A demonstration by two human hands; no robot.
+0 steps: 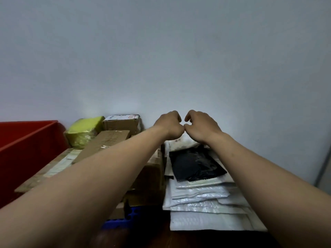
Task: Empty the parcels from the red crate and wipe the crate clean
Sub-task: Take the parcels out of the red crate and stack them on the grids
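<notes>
The red crate (26, 140) stands at the far left, only its corner and side wall showing. Beside it lie cardboard boxes (103, 142), a yellow parcel (84, 131) and a small taped box (121, 122). On the right is a stack of white padded mailers (206, 199) with a black bag (195, 165) on top. Both arms reach forward over the parcels. My left hand (169, 125) and my right hand (200, 126) are held up near the wall with fingers curled, thumbs touching each other, holding nothing.
A pale wall (161, 59) rises directly behind the parcels. A blue plastic piece (123, 221) shows under the boxes at the bottom. A grey door or panel edge (324, 167) is at the far right.
</notes>
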